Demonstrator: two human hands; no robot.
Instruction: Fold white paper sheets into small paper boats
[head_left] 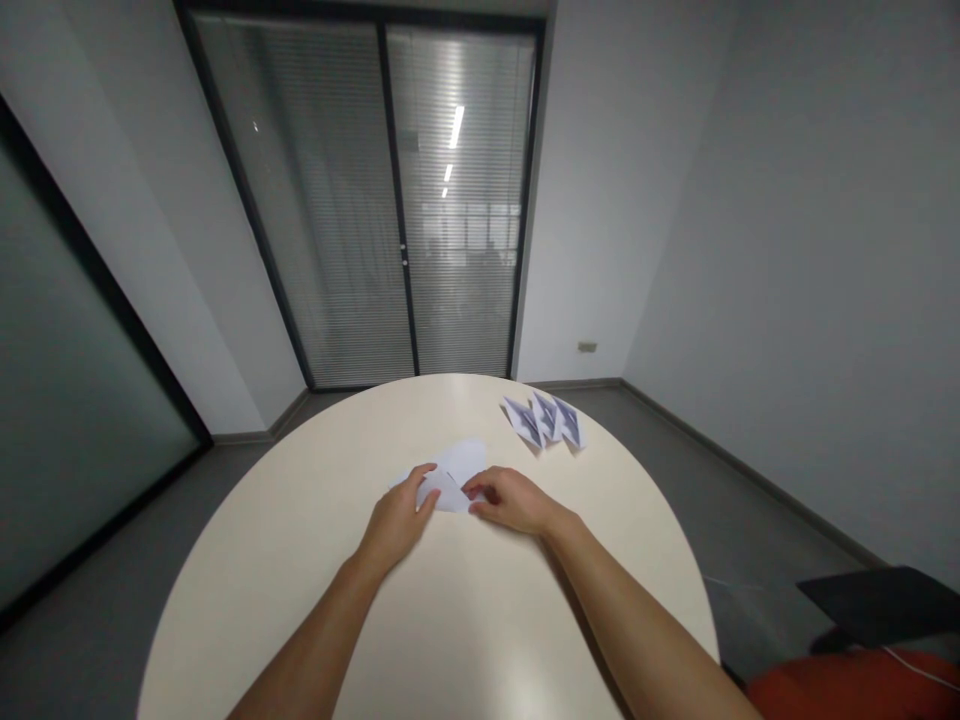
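A white sheet of paper with folds (448, 490) lies on the round cream table (285, 560), between my two hands. My left hand (401, 512) rests at the paper's left side, thumb and fingers apart around its edge. At the right edge, my right hand (511, 498) has its thumb and fingertips pinched on a corner of the paper. Farther back on the right stand three folded paper pieces (544, 420) in a row, close together, white with grey-blue shading.
Beyond the table is a glass door with blinds (457, 220) in a dark frame. At the lower right are a red seat (847, 688) and a flat black object (885, 603). A small wall socket (587, 347) sits low on the back wall.
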